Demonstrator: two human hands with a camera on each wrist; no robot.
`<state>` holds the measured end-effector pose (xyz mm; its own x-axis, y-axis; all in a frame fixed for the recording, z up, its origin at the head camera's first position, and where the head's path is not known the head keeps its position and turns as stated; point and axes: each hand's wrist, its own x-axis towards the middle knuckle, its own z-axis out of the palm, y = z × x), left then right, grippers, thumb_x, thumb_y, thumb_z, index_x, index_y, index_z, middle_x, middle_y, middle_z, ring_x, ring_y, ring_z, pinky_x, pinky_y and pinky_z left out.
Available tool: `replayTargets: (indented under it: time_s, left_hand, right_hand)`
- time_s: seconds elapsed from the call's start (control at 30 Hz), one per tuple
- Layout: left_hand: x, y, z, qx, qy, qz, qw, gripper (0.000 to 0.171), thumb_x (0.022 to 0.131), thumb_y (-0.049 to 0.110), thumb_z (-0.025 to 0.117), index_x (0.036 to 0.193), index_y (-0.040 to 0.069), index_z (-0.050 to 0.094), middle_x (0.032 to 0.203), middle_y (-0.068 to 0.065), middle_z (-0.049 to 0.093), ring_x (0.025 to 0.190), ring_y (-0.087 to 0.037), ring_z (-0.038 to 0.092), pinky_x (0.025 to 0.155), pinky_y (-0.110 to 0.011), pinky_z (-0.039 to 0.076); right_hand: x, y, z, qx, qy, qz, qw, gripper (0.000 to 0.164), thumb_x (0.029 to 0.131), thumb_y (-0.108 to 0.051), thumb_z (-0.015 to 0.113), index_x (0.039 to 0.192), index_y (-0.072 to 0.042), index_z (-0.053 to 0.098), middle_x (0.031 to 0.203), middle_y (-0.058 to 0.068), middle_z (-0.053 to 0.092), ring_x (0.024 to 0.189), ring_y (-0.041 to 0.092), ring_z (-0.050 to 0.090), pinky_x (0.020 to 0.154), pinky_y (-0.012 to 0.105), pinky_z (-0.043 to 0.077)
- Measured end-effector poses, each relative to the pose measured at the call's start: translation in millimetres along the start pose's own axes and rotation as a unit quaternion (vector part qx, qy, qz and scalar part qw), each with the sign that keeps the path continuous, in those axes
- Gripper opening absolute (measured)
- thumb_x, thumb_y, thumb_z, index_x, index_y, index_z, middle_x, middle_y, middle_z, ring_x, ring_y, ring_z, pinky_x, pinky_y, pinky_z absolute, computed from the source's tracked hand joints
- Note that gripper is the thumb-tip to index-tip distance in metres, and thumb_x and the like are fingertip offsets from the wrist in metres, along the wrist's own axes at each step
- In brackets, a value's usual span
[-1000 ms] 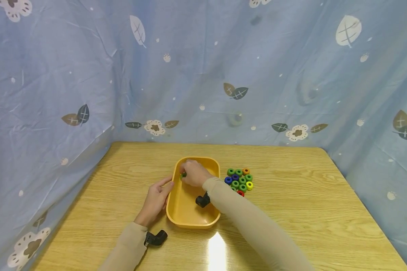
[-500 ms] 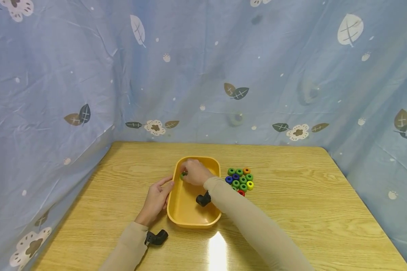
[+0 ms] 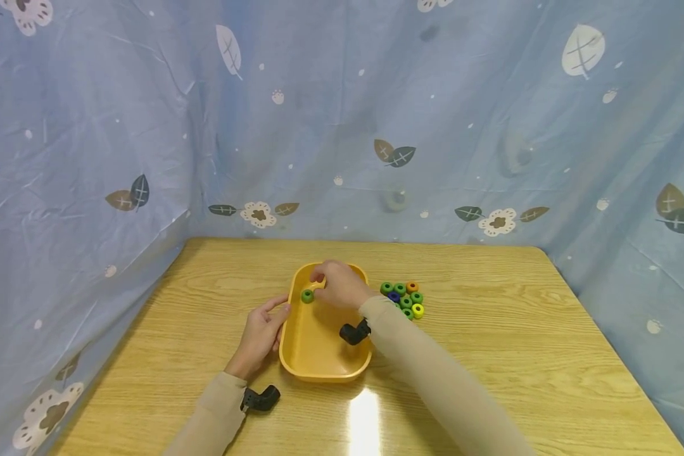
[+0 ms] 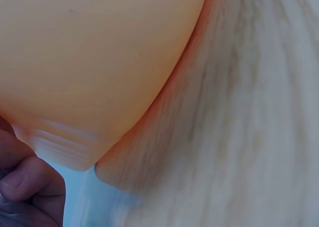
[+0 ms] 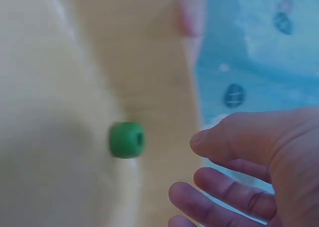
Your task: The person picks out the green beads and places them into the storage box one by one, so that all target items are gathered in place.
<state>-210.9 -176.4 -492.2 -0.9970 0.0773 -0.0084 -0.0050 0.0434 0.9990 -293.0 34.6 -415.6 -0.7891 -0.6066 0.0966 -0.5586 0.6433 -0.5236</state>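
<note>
A green bead [image 3: 307,296] lies by the left wall inside a yellow-orange plastic tray [image 3: 326,378]. Above the tray floor, just right of the bead, my right hand [image 3: 343,286] has parted, relaxed fingers and nothing between them. The right wrist view shows the same bead [image 5: 126,140] apart from the fingertips [image 5: 200,140]. My left hand [image 3: 261,328] holds the tray's left rim, thumb at the edge and other fingers against the outside. In the left wrist view the curled fingers [image 4: 35,179] sit beside the tray's outer wall [image 4: 89,62].
Right of the tray, a group of loose beads [image 3: 406,302] in green, blue, orange and yellow lies on the wooden table [image 3: 507,316]; my right forearm [image 3: 433,373] partly covers them. A blue patterned curtain [image 3: 342,126] hangs behind and along both sides.
My right hand has let go of the green bead, leaving it in the tray, and has drawn back to the right with its fingers spread. The left hand stays at the rim.
</note>
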Motion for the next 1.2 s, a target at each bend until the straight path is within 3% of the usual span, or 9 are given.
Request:
replayTargets:
  time_s: [0.13, 0.43, 0.77, 0.97, 1.2]
  left_hand:
    - [-0.8, -0.8, -1.1, -0.004, -0.001, 0.004, 1.0, 0.046, 0.109, 0.024, 0.058, 0.149, 0.002, 0.052, 0.051, 0.003, 0.054, 0.037, -0.007, 0.042, 0.038, -0.02, 0.036]
    - [-0.3, -2.5, -3.2, -0.007, 0.006, 0.006, 0.9999, 0.046, 0.109, 0.024, 0.059, 0.149, 0.002, 0.052, 0.05, 0.004, 0.054, 0.036, -0.006, 0.043, 0.037, -0.02, 0.036]
    - [0.9, -0.2, -2.3, -0.005, 0.001, 0.003, 1.0, 0.047, 0.109, 0.023, 0.058, 0.15, 0.002, 0.051, 0.051, 0.003, 0.054, 0.036, -0.007, 0.043, 0.038, -0.02, 0.037]
    - [2.1, -1.1, -2.4, 0.005, 0.0, 0.0, 1.0, 0.046, 0.109, 0.025, 0.058, 0.149, 0.003, 0.051, 0.052, 0.001, 0.053, 0.038, -0.009, 0.043, 0.039, -0.021, 0.037]
    - [1.8, -2.2, -2.1, 0.01, 0.001, -0.001, 0.9999, 0.048, 0.109, 0.027, 0.059, 0.149, 0.004, 0.051, 0.052, 0.002, 0.053, 0.038, -0.009, 0.043, 0.039, -0.022, 0.038]
  right_hand:
    - [-18, -5, -17, 0.015, 0.026, -0.018, 0.999, 0.026, 0.096, -0.012, 0.076, 0.12, -0.003, 0.073, 0.116, 0.013, 0.07, 0.086, 0.02, 0.067, 0.08, 0.033, 0.057]
    - [-64, 5, -41, 0.032, 0.084, -0.036, 0.995, 0.021, 0.097, -0.013, 0.075, 0.117, -0.008, 0.073, 0.117, 0.011, 0.069, 0.089, 0.025, 0.066, 0.076, 0.03, 0.055]
    - [-103, 27, -50, 0.009, 0.135, -0.031, 0.99, 0.022, 0.094, -0.012, 0.078, 0.115, -0.008, 0.074, 0.106, 0.002, 0.067, 0.081, 0.018, 0.062, 0.069, 0.027, 0.052]
    - [-125, 39, -51, 0.0, 0.152, -0.003, 0.988, 0.023, 0.092, -0.014, 0.08, 0.114, -0.012, 0.074, 0.104, -0.001, 0.066, 0.08, 0.012, 0.061, 0.07, 0.027, 0.053]
    - [-136, 52, -43, -0.022, 0.154, -0.007, 0.988, 0.023, 0.088, -0.008, 0.083, 0.109, -0.008, 0.075, 0.101, 0.006, 0.067, 0.078, 0.017, 0.06, 0.063, 0.024, 0.05]
